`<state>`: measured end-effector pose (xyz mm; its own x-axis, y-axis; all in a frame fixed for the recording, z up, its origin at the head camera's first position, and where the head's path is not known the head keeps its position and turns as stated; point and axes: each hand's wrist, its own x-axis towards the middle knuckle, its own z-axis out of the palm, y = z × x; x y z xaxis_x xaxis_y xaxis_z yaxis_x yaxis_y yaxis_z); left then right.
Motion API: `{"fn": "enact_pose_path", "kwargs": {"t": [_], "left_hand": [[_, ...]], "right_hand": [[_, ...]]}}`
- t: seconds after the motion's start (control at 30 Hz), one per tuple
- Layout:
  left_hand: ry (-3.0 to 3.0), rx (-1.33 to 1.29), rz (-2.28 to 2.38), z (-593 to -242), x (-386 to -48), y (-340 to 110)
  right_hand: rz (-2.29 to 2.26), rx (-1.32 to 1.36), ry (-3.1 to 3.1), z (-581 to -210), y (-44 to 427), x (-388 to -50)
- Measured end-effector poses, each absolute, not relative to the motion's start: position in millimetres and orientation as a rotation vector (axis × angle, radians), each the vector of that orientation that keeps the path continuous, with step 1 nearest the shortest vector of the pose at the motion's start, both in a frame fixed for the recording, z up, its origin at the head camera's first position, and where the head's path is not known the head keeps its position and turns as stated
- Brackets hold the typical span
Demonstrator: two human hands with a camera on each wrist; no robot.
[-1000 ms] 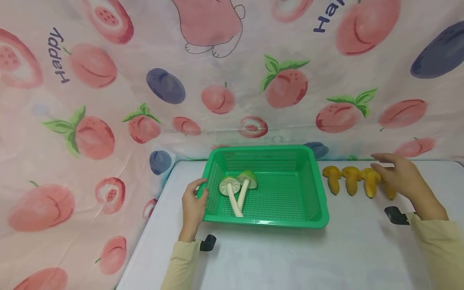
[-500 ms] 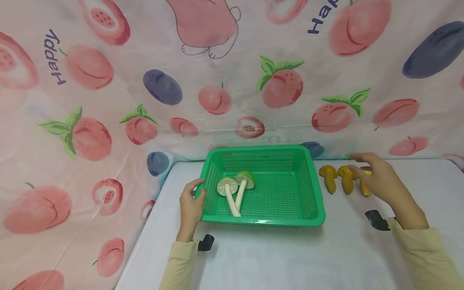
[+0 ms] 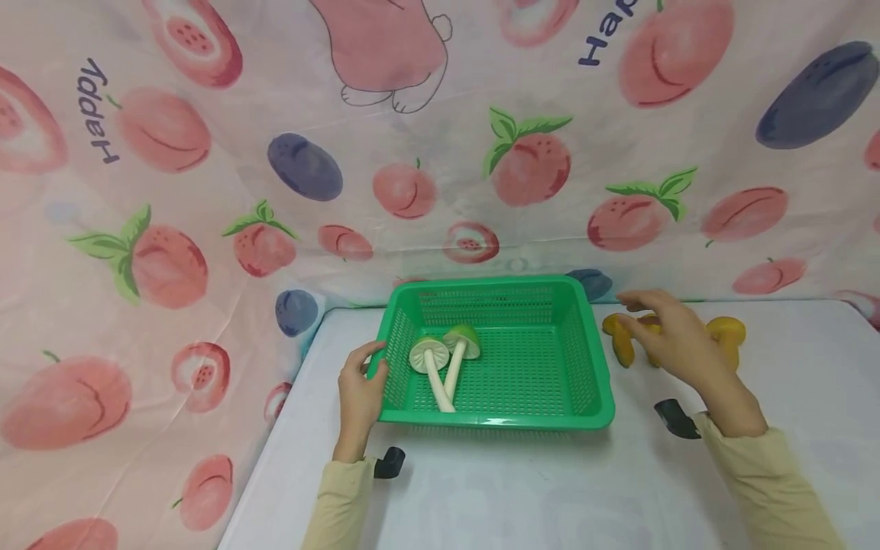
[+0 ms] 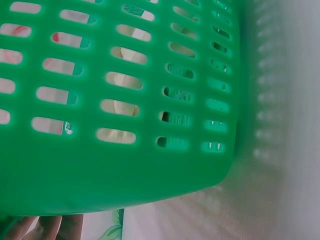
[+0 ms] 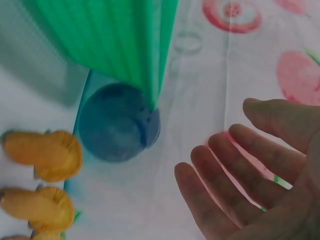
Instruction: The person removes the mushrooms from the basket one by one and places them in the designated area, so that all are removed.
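Observation:
In the head view my left hand (image 3: 360, 399) grips the left rim of a green plastic basket (image 3: 495, 420); in the left wrist view only its fingers (image 4: 70, 228) show below the perforated wall. Two toy mushrooms with green caps and white stems lie inside, one cap turned underside up (image 3: 429, 356), the other beside it (image 3: 464, 342). My right hand (image 3: 681, 340), fingers spread and holding nothing, hovers over a row of yellow-brown toy mushrooms (image 5: 45, 150) right of the basket. It hides part of the row; the leftmost mushroom (image 3: 622, 341) and rightmost mushroom (image 3: 729, 336) show.
The basket stands on a white-covered table (image 3: 536, 489), close to its back edge. A fruit-printed cloth (image 3: 426, 137) hangs behind and to the left. Black wrist mounts, one left (image 3: 389, 463) and one right (image 3: 677, 418), stick out from beige sleeves.
My right hand has moved left along the row of yellow mushrooms toward the basket, uncovering the rightmost one. My left hand stays on the rim. The view has shifted slightly.

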<state>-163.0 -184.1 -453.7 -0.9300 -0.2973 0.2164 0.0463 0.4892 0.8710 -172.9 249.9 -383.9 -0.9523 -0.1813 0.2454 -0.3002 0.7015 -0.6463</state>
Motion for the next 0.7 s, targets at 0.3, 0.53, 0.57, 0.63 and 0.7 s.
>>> {"fn": "enact_pose_path", "kwargs": {"t": [0.3,0.53,0.57,0.63,0.7], "left_hand": [[-2.382,0.18,-1.436,-454.0,-161.8,-184.8],[-2.39,0.18,-1.416,-453.2,-162.0,-183.9],[-2.39,0.185,-1.412,-453.4,-162.1,-183.7],[-2.391,0.19,-1.409,-454.1,-162.2,-183.4],[-2.387,0.199,-1.415,-454.4,-161.9,-183.2]], "right_hand": [[1.166,0.434,-2.748,-378.0,221.1,-173.1],[1.168,0.564,-2.706,-372.3,201.7,-177.6],[1.17,0.575,-2.709,-371.6,199.3,-178.3],[1.167,0.583,-2.73,-369.7,194.6,-178.9],[1.151,0.591,-2.751,-369.2,190.6,-180.2]]}}
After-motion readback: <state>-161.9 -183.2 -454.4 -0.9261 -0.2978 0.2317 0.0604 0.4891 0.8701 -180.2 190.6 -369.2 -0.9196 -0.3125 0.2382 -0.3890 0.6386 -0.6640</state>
